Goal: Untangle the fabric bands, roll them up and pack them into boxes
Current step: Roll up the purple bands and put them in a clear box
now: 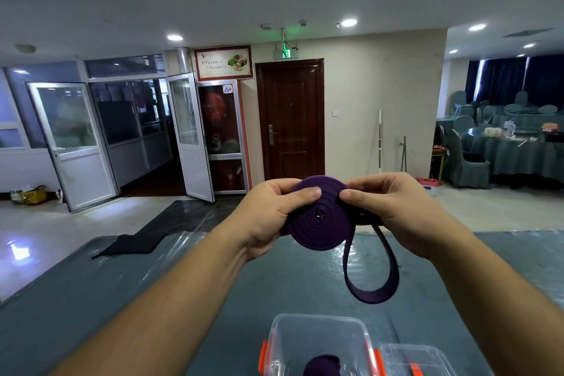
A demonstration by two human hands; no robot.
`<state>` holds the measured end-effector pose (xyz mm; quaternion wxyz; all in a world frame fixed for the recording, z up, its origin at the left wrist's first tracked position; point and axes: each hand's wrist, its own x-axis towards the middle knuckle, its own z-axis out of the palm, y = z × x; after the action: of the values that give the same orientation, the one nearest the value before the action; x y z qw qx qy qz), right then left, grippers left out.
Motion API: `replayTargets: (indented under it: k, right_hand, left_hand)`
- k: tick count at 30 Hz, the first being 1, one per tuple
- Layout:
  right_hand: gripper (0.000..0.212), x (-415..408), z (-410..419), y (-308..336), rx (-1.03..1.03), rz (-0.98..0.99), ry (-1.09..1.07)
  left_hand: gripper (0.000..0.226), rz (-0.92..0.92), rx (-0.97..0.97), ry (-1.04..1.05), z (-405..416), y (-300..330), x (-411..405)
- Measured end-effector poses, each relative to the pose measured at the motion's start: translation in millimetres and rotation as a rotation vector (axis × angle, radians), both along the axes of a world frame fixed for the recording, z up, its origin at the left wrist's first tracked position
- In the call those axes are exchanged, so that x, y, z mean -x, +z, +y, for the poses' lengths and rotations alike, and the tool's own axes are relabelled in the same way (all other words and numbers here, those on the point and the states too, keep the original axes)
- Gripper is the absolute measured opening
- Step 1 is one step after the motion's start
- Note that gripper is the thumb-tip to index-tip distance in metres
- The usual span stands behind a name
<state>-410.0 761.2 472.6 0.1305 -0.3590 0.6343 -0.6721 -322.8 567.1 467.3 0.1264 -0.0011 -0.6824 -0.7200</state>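
A brown wooden door (291, 119) stands at twelve o'clock, a framed red poster (224, 62) at eleven. White glass doors (73, 143) hang open at ten. Covered chairs (465, 159) ring a draped round table (515, 152) at two. A dark cloth (134, 243) lies at nine.

Below the raised hands, bare table (213, 299) lies open; the dangling band loop (370, 278) and two near-edge boxes (320, 342) interrupt that space.

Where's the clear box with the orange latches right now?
In the head view, the clear box sits on the table at bottom centre, below both hands, with a purple roll inside.
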Motion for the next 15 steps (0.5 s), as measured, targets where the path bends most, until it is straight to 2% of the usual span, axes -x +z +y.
replayTargets:
  k: [2,5,11,15]
  right_hand:
    - [0.015,0,2,0,-0.008,0.012,0.005]
    - [0.017,0,1,-3,-0.009,0.015,0.013]
    - [0.020,3,2,-12,0.099,-0.080,-0.005]
    - [0.026,5,6,-15,0.110,-0.091,-0.005]
  left_hand:
    - [0.027,-0.028,0.076,0.007,-1,3,-1]
    - [0.024,-0.073,0.209,0.012,-4,10,-2]
    - [0.022,0.013,-0.040,0.081,3,5,3]
    - [0.027,-0.037,0.008,0.054,4,-1,3]
